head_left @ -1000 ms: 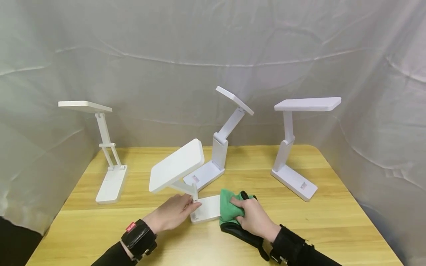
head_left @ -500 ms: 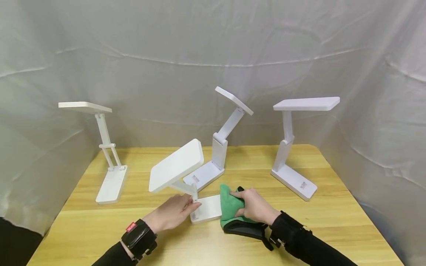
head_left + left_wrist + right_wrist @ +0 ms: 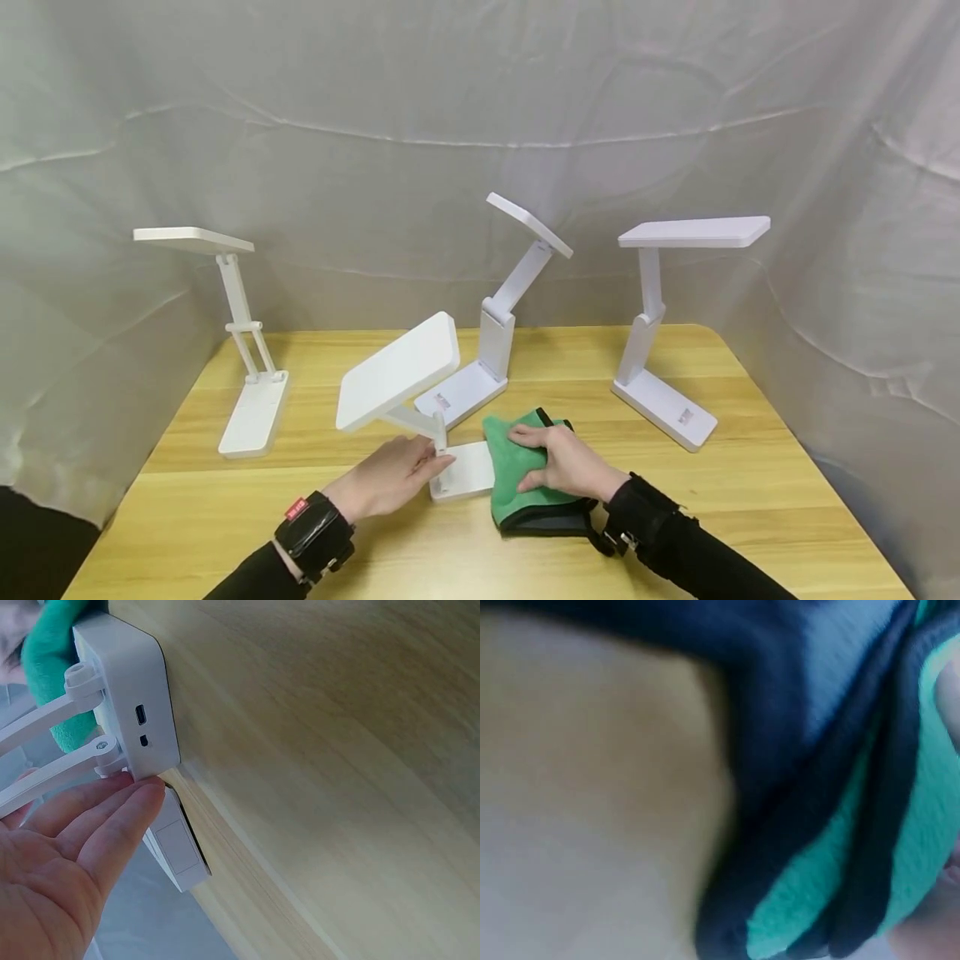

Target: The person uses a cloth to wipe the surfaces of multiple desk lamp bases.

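Observation:
A white folding desk lamp [image 3: 397,371] stands at the front middle, its head tilted and its base [image 3: 467,470] flat on the table. My left hand [image 3: 392,478] holds the base at its hinge end, thumb on top; in the left wrist view the fingers [image 3: 124,825] lie against its edge beside the arm hinges. My right hand [image 3: 573,465] grips a green cloth [image 3: 517,467] with black edging and a grey underside, thumb and fingers spread on it. The cloth covers the base's right end. In the right wrist view the cloth [image 3: 810,900] is blurred.
Behind stand three more white desk lamps: one at left [image 3: 255,414], one in the middle [image 3: 495,342] close behind the held lamp, one at right [image 3: 667,408]. A wooden table [image 3: 750,517] bears them all. Grey sheeting [image 3: 375,183] hangs around its back and sides.
The right hand and green cloth have shifted slightly, ending a little further left over the base's end, with the cloth spread wider. The left hand and the lamp have stayed in place.

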